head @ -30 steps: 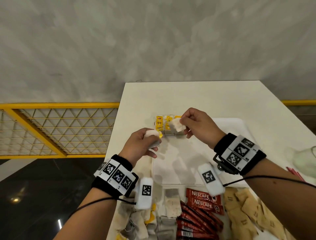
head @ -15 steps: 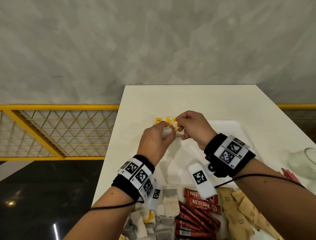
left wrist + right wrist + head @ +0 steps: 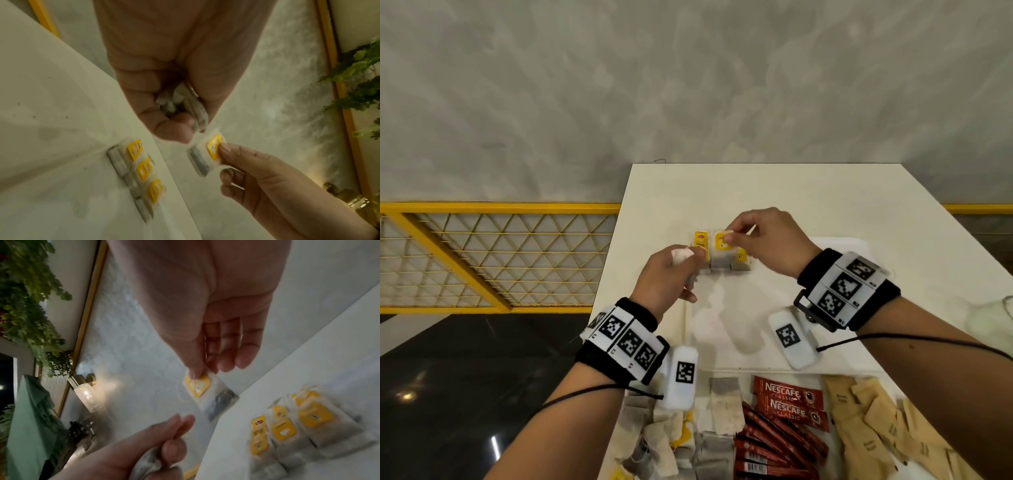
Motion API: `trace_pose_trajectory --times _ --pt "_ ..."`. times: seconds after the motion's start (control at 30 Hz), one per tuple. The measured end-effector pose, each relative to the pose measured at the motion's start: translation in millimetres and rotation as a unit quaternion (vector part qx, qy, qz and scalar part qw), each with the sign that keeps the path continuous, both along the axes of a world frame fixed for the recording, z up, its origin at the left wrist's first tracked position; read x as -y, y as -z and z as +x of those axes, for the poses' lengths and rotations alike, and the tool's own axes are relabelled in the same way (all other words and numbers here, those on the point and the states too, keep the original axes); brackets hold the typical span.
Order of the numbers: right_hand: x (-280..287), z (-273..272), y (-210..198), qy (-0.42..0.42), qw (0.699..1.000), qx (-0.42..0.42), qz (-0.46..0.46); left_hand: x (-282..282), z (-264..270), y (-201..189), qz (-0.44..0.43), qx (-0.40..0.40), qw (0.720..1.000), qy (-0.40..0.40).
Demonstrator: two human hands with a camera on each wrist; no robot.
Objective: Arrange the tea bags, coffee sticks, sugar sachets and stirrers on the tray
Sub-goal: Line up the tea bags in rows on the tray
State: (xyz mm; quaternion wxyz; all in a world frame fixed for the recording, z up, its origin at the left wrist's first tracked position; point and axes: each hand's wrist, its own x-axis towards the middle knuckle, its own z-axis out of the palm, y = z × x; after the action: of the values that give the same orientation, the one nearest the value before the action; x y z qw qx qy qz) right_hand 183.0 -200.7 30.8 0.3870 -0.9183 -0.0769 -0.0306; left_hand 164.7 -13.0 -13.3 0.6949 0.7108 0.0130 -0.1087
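Note:
A white tray point(image 3: 839, 246) lies mid-table. A short row of tea bags point(image 3: 729, 263) with yellow tags sits in its far left corner, also in the left wrist view point(image 3: 141, 172) and the right wrist view point(image 3: 287, 428). My right hand point(image 3: 729, 237) pinches one tea bag point(image 3: 205, 155) by its yellow tag just above that row point(image 3: 205, 389). My left hand point(image 3: 685, 260) is beside it to the left, fingers curled round a bunch of tea bags point(image 3: 179, 102), seen again low in the right wrist view point(image 3: 148, 460).
Along the table's near edge lie loose tea bags point(image 3: 722, 404), red Nescafe coffee sticks point(image 3: 787, 404) and brown sugar sachets point(image 3: 873, 428). A glass point(image 3: 993, 315) stands at the right. The table's left edge drops to a dark floor by a yellow railing point(image 3: 482, 260).
The hands met over the tray's far left corner, then parted a little. My right hand now pinches a tea bag by its tag; the left still grips its bunch.

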Motion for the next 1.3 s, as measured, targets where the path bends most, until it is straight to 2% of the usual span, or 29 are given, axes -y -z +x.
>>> trace_pose_trajectory --times 0.07,0.17,0.33,0.43,0.6,0.87,1.07,1.2,1.3 --pt "3.2 8.7 5.1 0.030 0.999 0.020 -0.014 -10.3 2.3 2.3 0.017 -0.015 1.000 -0.009" --pt "5.0 14.8 22.7 0.037 0.998 -0.002 -0.045 -24.0 2.9 7.2 0.038 -0.043 0.998 -0.002" --pt "-7.6 11.4 50.8 -0.045 0.993 -0.107 -0.039 -34.3 6.8 25.0 0.024 -0.110 0.993 -0.036" --pt "-18.0 12.2 64.1 -0.061 0.988 -0.140 -0.020 -32.3 4.3 33.7 0.039 -0.112 0.993 -0.030" --pt "-23.0 27.2 81.5 -0.001 0.993 -0.119 -0.018 -31.7 3.1 39.2 0.059 -0.089 0.994 -0.023" --pt "-30.8 45.7 84.7 0.042 0.994 -0.095 -0.030 -39.9 0.5 38.9 0.060 -0.076 0.995 -0.014" --pt "-33.5 45.7 84.2 0.046 0.993 -0.096 -0.047 -40.1 -2.4 35.7 0.020 -0.072 0.996 -0.047" --pt "-36.7 31.8 68.6 0.039 0.997 -0.058 0.034 -39.9 -5.7 30.8 0.013 -0.052 0.998 -0.041" --pt "-44.5 16.2 53.9 -0.038 0.990 -0.100 0.097 -34.8 -7.5 26.6 0.008 -0.037 0.999 -0.027"
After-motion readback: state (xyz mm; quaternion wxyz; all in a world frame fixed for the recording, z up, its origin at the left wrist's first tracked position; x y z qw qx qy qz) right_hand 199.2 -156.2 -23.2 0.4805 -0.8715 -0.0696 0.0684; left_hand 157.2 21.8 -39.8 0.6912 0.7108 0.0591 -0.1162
